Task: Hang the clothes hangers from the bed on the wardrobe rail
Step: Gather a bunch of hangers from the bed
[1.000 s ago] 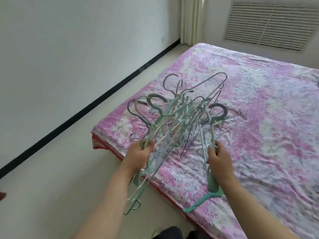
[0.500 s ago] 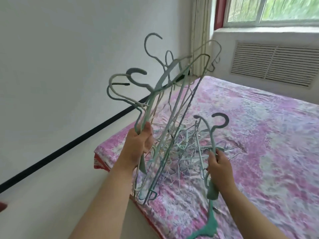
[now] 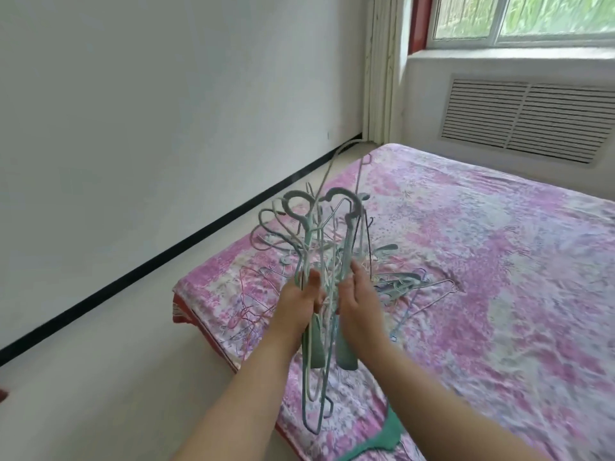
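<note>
Both hands — left hand point(image 3: 299, 302), right hand point(image 3: 357, 299) — grip one bunch of hangers point(image 3: 319, 247), fingers curled round it, above the bed point(image 3: 499, 261).

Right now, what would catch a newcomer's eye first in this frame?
A tangled bundle of pale green hangers stands hooks-up at centre, gripped by the left hand, with the right hand against its other side. Under it spreads the pink floral bedspread, where more loose hangers lie just right of the hands.

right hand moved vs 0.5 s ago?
Yes. The right hand has closed in toward the left hand, so both now grip one hanger bundle together above the bed's corner.
</note>
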